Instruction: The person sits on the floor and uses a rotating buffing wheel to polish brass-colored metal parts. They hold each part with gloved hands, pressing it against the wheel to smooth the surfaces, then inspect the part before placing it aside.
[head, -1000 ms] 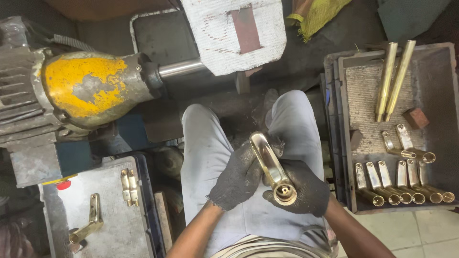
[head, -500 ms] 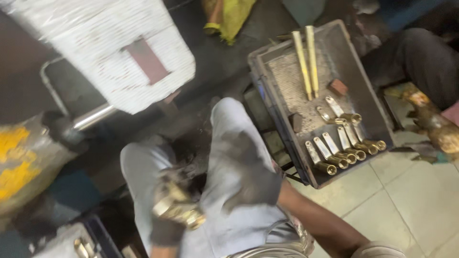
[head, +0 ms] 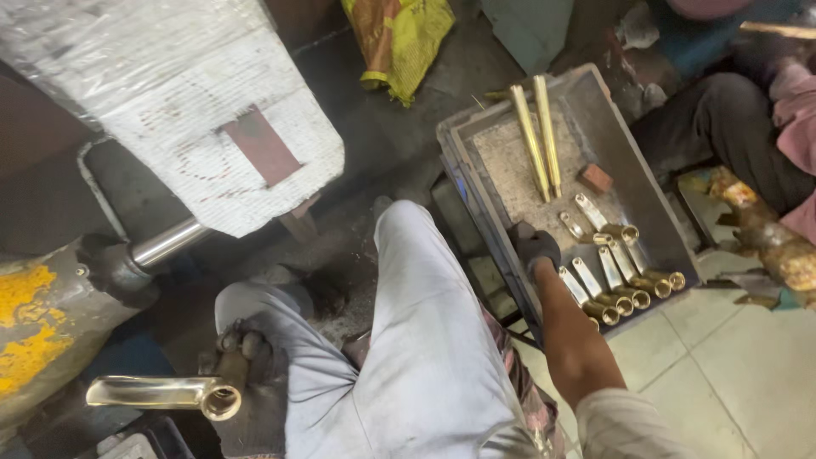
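Seen from above, a seated person in pale grey trousers works with both hands in dark gloves. The left hand (head: 242, 353), at the near left beside the knee, is closed around the short neck of a polished brass spout (head: 166, 393). The spout lies nearly level, its long axis running left to right: the flat, narrow end points left, and the round open mouth sits at the right, facing the camera.

The right hand (head: 533, 246) reaches to the right into a dark metal tray (head: 595, 106) on the floor. It rests just beside a row of similar brass spouts (head: 616, 285), fingers curled (whether it grips one cannot be told).

In the tray, about seven short spouts can be counted, lying roughly parallel with their round mouths toward the near right. Farther back lie two long brass rods (head: 537, 140), side by side, and one small reddish block (head: 597, 178).

At the left stands a yellow, worn machine (head: 38, 340) with a shiny steel shaft (head: 168, 242). Another person's legs show at the far right.
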